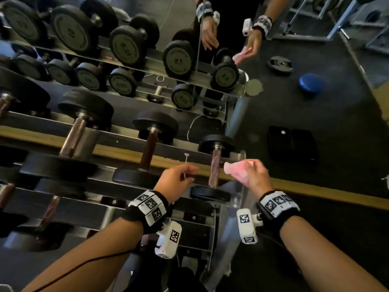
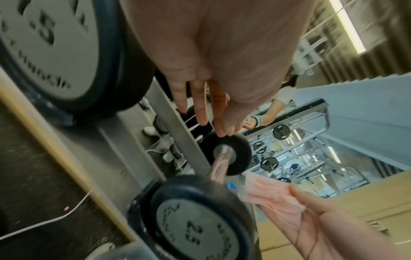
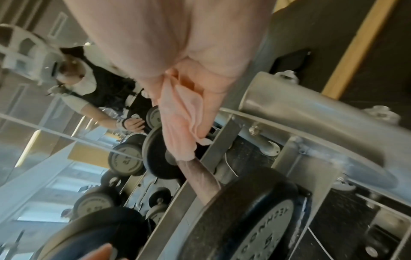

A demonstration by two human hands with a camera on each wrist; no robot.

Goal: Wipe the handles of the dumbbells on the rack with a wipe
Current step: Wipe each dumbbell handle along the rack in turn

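**Pink wipe held beside the smallest dumbbell**

We hold the crumpled pink wipe (image 1: 237,170) in our right hand (image 1: 255,175), fingers curled round it, just right of the end dumbbell's handle (image 1: 214,171) on the rack (image 1: 117,138), not touching it. Our left hand (image 1: 174,178) hovers left of that handle, fingers loosely extended and close together, holding nothing. In the left wrist view this dumbbell's end plate (image 2: 195,227) reads "2.5"; the larger neighbour's (image 2: 44,44) shows a "5", the rest blurred.
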